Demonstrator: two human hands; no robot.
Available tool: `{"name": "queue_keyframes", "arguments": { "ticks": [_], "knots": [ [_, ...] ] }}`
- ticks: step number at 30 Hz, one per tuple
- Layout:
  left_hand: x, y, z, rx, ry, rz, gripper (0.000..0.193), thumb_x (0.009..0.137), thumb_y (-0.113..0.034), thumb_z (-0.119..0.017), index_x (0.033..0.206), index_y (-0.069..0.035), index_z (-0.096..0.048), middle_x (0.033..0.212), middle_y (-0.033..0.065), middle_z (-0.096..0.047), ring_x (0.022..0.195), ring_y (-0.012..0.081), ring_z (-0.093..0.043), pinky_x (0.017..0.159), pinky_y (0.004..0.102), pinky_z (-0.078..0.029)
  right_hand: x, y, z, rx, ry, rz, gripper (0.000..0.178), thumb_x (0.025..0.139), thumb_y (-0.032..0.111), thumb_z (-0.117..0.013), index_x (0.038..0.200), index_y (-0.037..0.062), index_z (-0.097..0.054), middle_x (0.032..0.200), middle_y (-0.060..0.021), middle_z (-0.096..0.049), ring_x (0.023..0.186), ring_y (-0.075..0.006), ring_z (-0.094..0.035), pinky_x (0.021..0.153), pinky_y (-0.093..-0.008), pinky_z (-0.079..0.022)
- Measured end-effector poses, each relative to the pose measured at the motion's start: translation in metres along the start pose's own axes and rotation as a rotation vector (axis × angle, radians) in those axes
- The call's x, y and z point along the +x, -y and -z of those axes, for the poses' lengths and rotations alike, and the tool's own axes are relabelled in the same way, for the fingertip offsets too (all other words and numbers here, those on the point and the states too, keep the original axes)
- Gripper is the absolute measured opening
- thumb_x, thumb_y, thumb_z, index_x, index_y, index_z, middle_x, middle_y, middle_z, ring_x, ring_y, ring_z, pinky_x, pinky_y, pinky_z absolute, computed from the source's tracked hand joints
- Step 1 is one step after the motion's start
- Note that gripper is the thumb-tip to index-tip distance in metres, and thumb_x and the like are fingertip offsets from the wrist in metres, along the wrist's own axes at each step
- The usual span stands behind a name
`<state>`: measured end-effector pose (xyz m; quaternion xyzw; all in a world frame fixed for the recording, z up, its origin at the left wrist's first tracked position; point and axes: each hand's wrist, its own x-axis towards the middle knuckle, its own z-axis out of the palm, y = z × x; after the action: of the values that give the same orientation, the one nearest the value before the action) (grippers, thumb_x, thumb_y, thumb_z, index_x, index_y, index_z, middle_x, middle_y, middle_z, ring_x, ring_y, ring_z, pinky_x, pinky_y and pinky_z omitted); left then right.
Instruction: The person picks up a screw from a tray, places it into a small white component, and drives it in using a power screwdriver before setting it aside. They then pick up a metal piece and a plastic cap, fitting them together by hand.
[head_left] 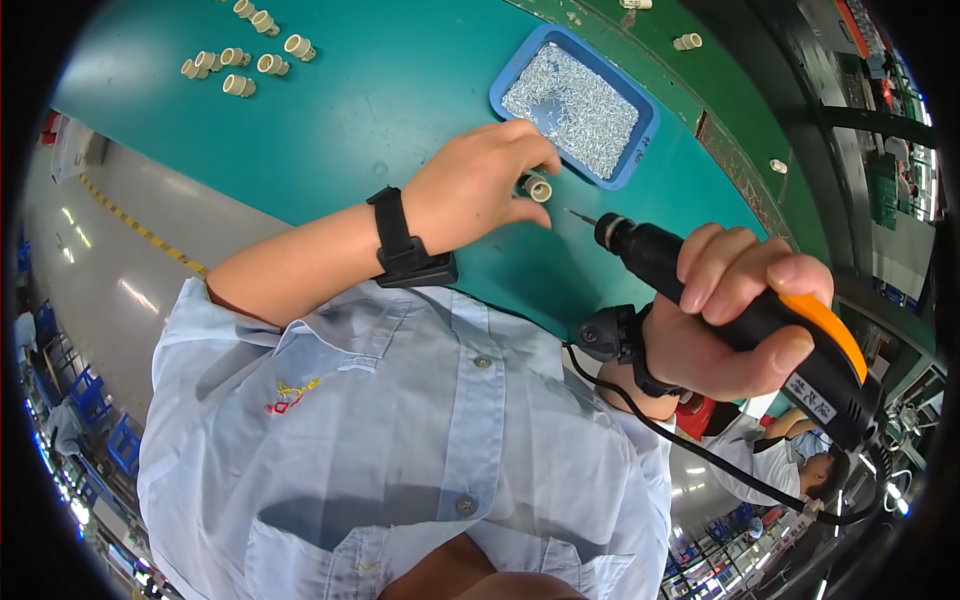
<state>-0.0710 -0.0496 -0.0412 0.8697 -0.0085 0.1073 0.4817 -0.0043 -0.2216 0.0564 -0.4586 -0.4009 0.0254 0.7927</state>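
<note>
green tabletop (370,110) stretches across the upper part of the view, with the person's light blue shirt (430,410) below it. the left hand (470,180) reaches over the table, its thumb and forefinger spread apart in a curve around a small cream fitting (539,188). the fitting sits between them, with its round opening showing and a dark part behind it; i cannot tell whether any finger is gripping it. a black strap (394,232) circles that wrist.

the right hand (715,358) is wrapped tightly around a black and orange screwdriver (775,320). its thin tip points left, near the fitting but apart from it. a black cord (700,455) loops from the back of the tool and past the right forearm.

just beyond the left hand lies a blue tray (645,145), slanted, with many small silver screws (580,105) spread inside it. eight more cream fittings (239,86) are scattered at the upper left of the table. at the upper right, a few small pale pieces (687,41) lie on a green ledge (725,85). another person (750,460) shows at the lower right, and blue stools (88,392) stand at the far left.
</note>
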Motion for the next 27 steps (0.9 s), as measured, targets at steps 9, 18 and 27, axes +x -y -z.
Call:
{"name": "queue_keyframes", "arguments": {
  "ticks": [9,18,27],
  "knots": [
    [-0.002,0.009,-0.005,-0.153,0.079,0.164,0.023,0.071,-0.012,-0.076,0.091,-0.006,-0.067,0.083,0.0067,-0.067,0.087,0.0261,-0.059,0.078,0.0358,-0.048,0.005,-0.024,-0.004,-0.051,-0.042,-0.064,0.048,0.088,0.045,-0.062,0.101,0.0017,-0.047,0.058,-0.0037,-0.05,0.049,-0.0165,-0.052,0.048,-0.0299,-0.044],
    [-0.002,0.013,-0.007,-0.085,0.041,0.057,0.023,0.07,-0.011,-0.076,0.092,-0.007,-0.069,0.085,0.0059,-0.067,0.085,0.0258,-0.059,0.08,0.0355,-0.047,0.005,-0.038,-0.012,-0.169,-0.051,-0.16,0.038,0.091,0.04,-0.053,0.099,0.0032,-0.048,0.057,-0.0028,-0.045,0.047,-0.0149,-0.046,0.047,-0.0292,-0.04],
    [-0.005,0.014,-0.004,-0.113,0.05,0.083,0.022,0.069,-0.008,-0.075,0.09,-0.009,-0.069,0.084,0.0042,-0.067,0.084,0.0248,-0.059,0.077,0.035,-0.047,0.009,-0.043,-0.015,-0.148,0.042,-0.217,0.042,0.089,0.039,-0.063,0.097,0.0008,-0.048,0.058,-0.0037,-0.05,0.048,-0.0161,-0.051,0.047,-0.0299,-0.045]
  ]
}}
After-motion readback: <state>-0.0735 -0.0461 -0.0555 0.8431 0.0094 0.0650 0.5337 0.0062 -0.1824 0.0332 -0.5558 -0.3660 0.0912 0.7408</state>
